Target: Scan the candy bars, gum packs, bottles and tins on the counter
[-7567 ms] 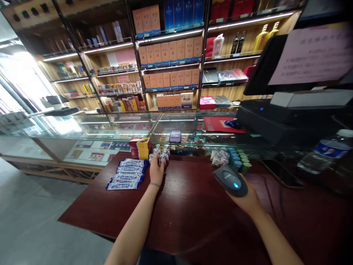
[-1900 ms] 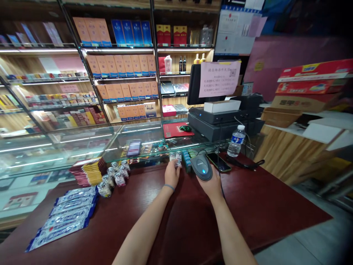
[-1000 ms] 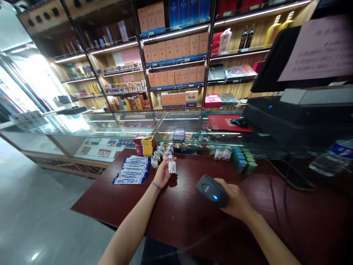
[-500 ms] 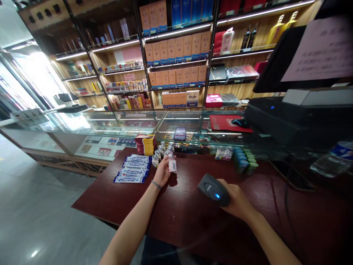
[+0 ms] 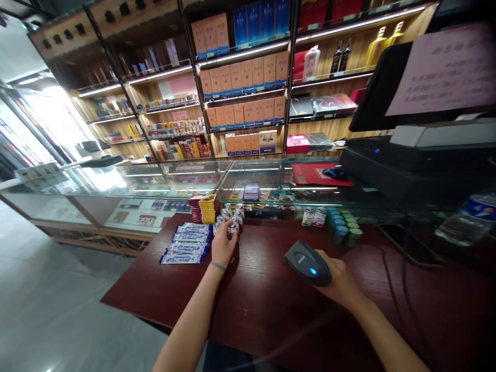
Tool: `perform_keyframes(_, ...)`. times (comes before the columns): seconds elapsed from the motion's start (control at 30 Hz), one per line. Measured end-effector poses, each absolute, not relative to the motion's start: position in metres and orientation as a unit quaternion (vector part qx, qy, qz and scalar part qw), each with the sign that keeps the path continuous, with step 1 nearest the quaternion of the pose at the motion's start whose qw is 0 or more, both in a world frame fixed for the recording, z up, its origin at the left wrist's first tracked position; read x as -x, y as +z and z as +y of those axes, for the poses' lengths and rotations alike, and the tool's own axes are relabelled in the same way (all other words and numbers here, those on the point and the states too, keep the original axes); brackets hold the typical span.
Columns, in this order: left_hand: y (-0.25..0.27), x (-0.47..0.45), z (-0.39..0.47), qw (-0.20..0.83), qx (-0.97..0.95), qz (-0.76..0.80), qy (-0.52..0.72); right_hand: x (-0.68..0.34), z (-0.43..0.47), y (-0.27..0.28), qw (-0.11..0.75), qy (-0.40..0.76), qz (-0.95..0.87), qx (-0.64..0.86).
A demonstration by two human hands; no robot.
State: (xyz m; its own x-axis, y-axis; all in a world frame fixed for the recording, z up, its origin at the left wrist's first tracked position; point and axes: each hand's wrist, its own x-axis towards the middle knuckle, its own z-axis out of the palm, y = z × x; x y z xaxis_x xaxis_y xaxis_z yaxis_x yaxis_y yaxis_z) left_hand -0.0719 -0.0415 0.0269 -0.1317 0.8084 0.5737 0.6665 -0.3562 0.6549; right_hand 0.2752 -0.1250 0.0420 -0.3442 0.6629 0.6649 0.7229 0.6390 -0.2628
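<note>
My left hand (image 5: 223,247) is at the near edge of a cluster of small bottles with silvery caps (image 5: 239,211). Its fingers are closed around one small bottle (image 5: 233,226), partly covered by them. My right hand (image 5: 338,276) grips a black handheld barcode scanner (image 5: 309,263) with a blue light on top, raised over the dark red wooden table (image 5: 259,289). Left of the bottles lie blue-and-white wrapped sticks (image 5: 188,243) in an overlapping row. Behind these stand stacks of red and yellow packets (image 5: 204,208).
Two small bottles (image 5: 313,217) and rows of blue and green cans (image 5: 343,226) stand at the table's back right. Beyond is a glass display counter (image 5: 186,178) with a red mouse pad (image 5: 310,174). A monitor (image 5: 372,93) and clear plastic bottle (image 5: 467,222) are on the right.
My left hand has moved slightly left with the small bottle, bringing it against the cluster. The scanner in my right hand has shifted a little to the right. The view has tilted slightly.
</note>
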Motion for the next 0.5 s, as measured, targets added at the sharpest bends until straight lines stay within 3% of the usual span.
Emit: perform_keyframes(0.5, 0.011, 0.070, -0.033, 0.058, -0.677, 0.555, 0.480, -0.279, -0.123, 0.035, 0.374, -0.038, -0.818, 0.436)
